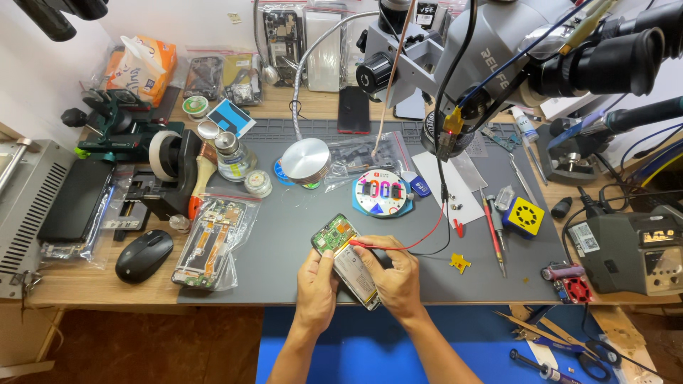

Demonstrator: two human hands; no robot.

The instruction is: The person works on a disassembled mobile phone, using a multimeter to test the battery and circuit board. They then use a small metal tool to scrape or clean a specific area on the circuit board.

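Both forearms are extended from the lower edge of the view onto the grey mat (299, 235), and the hands are brought together just in front of the body. The left hand (315, 284) is curled around the left edge of an opened phone (346, 260), with the thumb laid along its side; the fingers are closed on it. The right hand (395, 276) is closed around a red probe (370, 244), which is pinched between thumb and fingers and laid nearly flat, its tip pointed left at the green board (333, 235) at the phone's upper end. A red lead (427, 231) is seen running from the probe up toward the microscope (455, 57). The phone is held tilted, slightly above the mat near its front edge, back cover off: a green circuit board at the top and a pale, silvery battery (353, 274) below it are exposed. To the left, a clear bag (210, 245) is lying on the mat's edge, and a second stripped phone is seen inside it. Behind the hands, a round multicoloured tray (383, 193) is set on the mat, with small dark parts held in it. A black mouse (144, 254) is resting on the wooden desk (78, 284) well to the left.
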